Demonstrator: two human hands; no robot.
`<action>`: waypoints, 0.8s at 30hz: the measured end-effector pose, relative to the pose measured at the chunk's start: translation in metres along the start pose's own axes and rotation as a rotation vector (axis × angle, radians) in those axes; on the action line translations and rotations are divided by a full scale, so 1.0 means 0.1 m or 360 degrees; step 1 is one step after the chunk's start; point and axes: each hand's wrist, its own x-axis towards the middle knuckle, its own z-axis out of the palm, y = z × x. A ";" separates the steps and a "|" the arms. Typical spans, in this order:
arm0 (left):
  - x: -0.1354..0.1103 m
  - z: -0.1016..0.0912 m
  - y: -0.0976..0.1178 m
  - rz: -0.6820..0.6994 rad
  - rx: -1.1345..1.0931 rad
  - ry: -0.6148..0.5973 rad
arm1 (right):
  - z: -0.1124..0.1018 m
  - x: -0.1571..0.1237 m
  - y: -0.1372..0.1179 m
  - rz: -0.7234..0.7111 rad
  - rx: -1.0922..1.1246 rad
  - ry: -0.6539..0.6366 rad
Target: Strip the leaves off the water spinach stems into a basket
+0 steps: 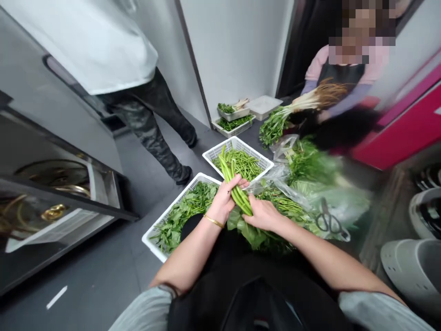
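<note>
My left hand (227,195) is wrapped round the middle of a bunch of leafy greens (239,195), whose smooth green stems point away from me. Lower down, my right hand (263,212) grips the same bunch, and its broad leaves (250,232) hang below. Just beyond the stem tips sits a white perforated basket (265,171) of cut green stems (246,161). To the left, a second white basket (151,240) holds loose leaves (196,204). More uncut greens (287,202) lie to the right of my right hand, partly in clear plastic.
Scissors (327,220) lie on the plastic-wrapped greens at right. A co-worker (344,69) holds rooted stalks (303,101); another person's legs (148,124) stand at left. Small trays (229,131) are by the wall, a metal shelf (113,216) at left and pale tubs (399,262) at right.
</note>
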 end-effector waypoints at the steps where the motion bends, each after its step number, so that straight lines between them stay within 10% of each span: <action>1: -0.04 0.02 -0.02 0.0037 0.0066 -0.0022 | -0.07 -0.07 -0.01 -0.0032 -0.0081 -0.0002; 7: -0.18 0.09 0.05 -0.0150 0.0208 -0.0258 | -0.33 -0.49 0.39 -0.0338 0.0420 0.0019; 13: -0.25 0.15 0.13 -0.0155 0.0415 -0.0260 | -0.49 -0.79 0.78 -0.0036 0.0790 0.0657; 17: -0.27 0.14 0.09 -0.0134 0.0725 -0.0371 | -0.65 -0.88 0.78 -0.0013 0.0971 0.0935; 24: -0.28 0.28 -0.11 0.0021 0.0872 -0.0400 | -0.68 -0.36 0.36 -0.0011 0.2134 0.0699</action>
